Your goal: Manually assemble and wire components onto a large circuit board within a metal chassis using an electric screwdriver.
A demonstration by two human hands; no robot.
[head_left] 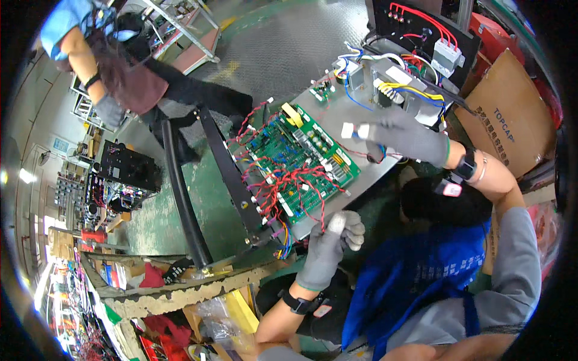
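A green circuit board [301,162] with many red twisted wires [292,183] lies on a grey metal plate [367,183] in front of me. My left hand [331,249], in a grey glove with pale fingertips, is at the plate's near edge, its fingers curled. One red twisted wire [323,216] runs down to this hand and seems to be held in it. Over the plate's right part, my right hand [409,137], gloved too, stretches its fingers leftward. They are slightly blurred and nothing shows in them. Beyond lies a small green board [323,91].
Metal boxes with yellow, white and blue cables [412,90] stand at the plate's far right, before a black panel [415,27]. A cardboard box [512,114] is at right. A black handle bar [180,192] curves at left. Another person [132,84] stands at far left.
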